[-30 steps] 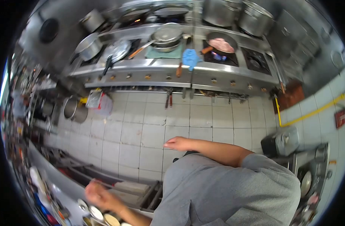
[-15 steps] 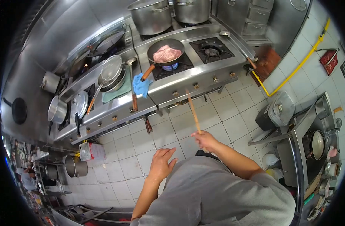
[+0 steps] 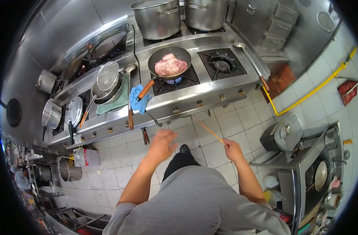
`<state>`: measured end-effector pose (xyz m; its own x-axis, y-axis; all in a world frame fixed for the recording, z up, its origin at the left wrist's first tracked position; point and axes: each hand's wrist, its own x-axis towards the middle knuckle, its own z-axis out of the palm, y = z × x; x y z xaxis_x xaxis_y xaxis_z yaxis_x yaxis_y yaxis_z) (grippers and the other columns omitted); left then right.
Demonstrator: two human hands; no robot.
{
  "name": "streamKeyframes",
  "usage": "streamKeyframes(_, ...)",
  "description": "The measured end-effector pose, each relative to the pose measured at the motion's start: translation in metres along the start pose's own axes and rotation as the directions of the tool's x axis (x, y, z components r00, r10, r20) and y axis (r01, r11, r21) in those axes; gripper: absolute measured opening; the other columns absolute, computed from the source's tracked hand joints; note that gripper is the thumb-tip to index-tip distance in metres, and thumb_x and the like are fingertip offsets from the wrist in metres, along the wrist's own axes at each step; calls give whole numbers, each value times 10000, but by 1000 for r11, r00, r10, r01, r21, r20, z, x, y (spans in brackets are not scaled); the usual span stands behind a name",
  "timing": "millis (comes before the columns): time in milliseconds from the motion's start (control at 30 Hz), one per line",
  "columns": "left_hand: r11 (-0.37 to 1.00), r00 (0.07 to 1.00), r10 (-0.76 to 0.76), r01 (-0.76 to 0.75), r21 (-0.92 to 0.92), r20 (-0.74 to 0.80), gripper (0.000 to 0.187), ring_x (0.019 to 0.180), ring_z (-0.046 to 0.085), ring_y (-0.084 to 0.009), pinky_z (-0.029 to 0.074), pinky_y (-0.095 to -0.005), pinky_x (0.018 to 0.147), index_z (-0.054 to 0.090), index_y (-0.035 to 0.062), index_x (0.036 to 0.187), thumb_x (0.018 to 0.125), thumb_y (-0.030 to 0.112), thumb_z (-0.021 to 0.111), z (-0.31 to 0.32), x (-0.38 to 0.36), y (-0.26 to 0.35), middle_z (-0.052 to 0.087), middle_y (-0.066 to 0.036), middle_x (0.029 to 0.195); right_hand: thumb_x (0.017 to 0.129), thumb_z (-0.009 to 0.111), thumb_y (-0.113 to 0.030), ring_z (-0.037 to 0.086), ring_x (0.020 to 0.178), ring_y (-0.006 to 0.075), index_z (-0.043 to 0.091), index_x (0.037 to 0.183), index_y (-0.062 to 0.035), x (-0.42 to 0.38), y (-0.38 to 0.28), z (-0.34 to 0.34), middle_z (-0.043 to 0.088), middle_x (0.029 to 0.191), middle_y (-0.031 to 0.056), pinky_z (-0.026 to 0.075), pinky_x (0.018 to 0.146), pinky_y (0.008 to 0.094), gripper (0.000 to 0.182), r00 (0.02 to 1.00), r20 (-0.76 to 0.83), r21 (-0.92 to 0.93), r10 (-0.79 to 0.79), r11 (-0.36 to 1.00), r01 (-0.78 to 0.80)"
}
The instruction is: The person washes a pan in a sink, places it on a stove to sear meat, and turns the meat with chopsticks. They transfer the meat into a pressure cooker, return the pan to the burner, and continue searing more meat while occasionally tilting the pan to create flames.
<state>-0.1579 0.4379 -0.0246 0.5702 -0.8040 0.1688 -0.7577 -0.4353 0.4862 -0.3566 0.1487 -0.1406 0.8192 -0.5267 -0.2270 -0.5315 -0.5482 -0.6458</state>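
My right hand (image 3: 233, 150) grips a long wooden-handled utensil (image 3: 210, 130), which points forward toward the stove front. Its far end looks thin and greyish, and I cannot make out its shape. My left hand (image 3: 162, 145) hovers empty over the floor, slightly blurred, fingers apart. Ahead of both hands, a dark frying pan (image 3: 151, 62) with a wooden handle sits over a lit blue flame. Pale pink raw meat (image 3: 171, 67) lies in it. Beside the pan handle, a blue cloth (image 3: 138, 102) hangs over the stove's front edge.
Two large stockpots (image 3: 157, 19) stand at the back of the steel stove (image 3: 210, 88). Ladles (image 3: 129, 78) and a strainer (image 3: 108, 76) lie to the left. An unlit burner (image 3: 222, 65) is right of the pan. A lidded bin (image 3: 284, 133) and counter (image 3: 304, 172) flank my right side.
I have come nearer the stove, one shoe now showing forward. My left hand has reached forward toward it. My right hand has shifted right, still holding the utensil.
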Motion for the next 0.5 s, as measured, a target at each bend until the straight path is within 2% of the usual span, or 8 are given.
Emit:
streamKeyframes(33,999,994,-22,25,25,-111,341,1088,522,-337,441,-412,938,644,54,1080,767,173,713,-11,15,-11,610,-138,1106,907,527,-183,610,973,366,619,1194,-145,21,-16,-9,648,1042,186,498,823,420,304,989,-80,-20,-126,992,125)
streamKeyframes(67,999,992,-29,31,19,-124,341,1088,522,-337,441,-412,938,644,54,1080,767,173,713,-23,30,-21,610,-138,1106,907,529,-180,610,946,374,615,1189,-140,40,-45,-24,648,1020,186,496,805,435,298,980,-117,-68,-161,986,154)
streamKeyframes(100,997,973,-66,72,21,-220,339,1089,520,-335,438,-414,936,648,55,1073,762,170,718,-36,43,-31,606,-134,1106,906,530,-177,609,918,381,612,1184,-135,61,-74,-40,648,999,185,494,786,449,293,969,-151,-117,-197,977,180)
streamKeyframes(167,993,941,-109,118,10,-321,337,1090,517,-332,435,-416,935,651,56,1067,757,168,723,-53,63,-54,602,-130,1106,895,517,-156,602,871,380,616,1135,-122,116,-110,-62,630,930,176,484,745,470,261,882,-224,-231,-415,902,366)
streamKeyframes(233,972,905,-190,229,59,-381,371,1096,510,-332,434,-436,925,644,68,1093,748,174,732,-64,81,-75,570,-122,1161,871,504,-138,600,856,371,620,1044,-120,174,-143,-84,605,879,158,483,719,469,209,793,-169,-478,-585,753,453)
streamKeyframes(367,910,844,-351,410,64,-405,442,1103,515,-335,441,-438,923,608,67,1156,747,173,736,-73,119,-114,562,-136,1185,870,510,-185,627,854,316,631,975,-129,281,-228,-106,610,852,109,495,707,466,170,752,-88,-718,-653,565,406)
streamKeyframes(433,844,815,-446,520,129,-370,544,1140,493,-337,433,-480,920,536,126,1272,769,220,724,-67,132,-134,493,-136,1279,890,521,-276,645,859,274,678,947,-152,326,-275,-113,650,878,87,503,698,439,208,794,2,-844,-608,425,327)
streamKeyframes(500,821,798,-494,559,117,-345,545,1121,509,-343,446,-478,903,517,127,1291,789,223,705,-56,140,-151,516,-149,1242,903,518,-376,657,873,255,711,910,-166,379,-301,-108,680,891,68,489,726,422,286,834,18,-904,-551,347,249)
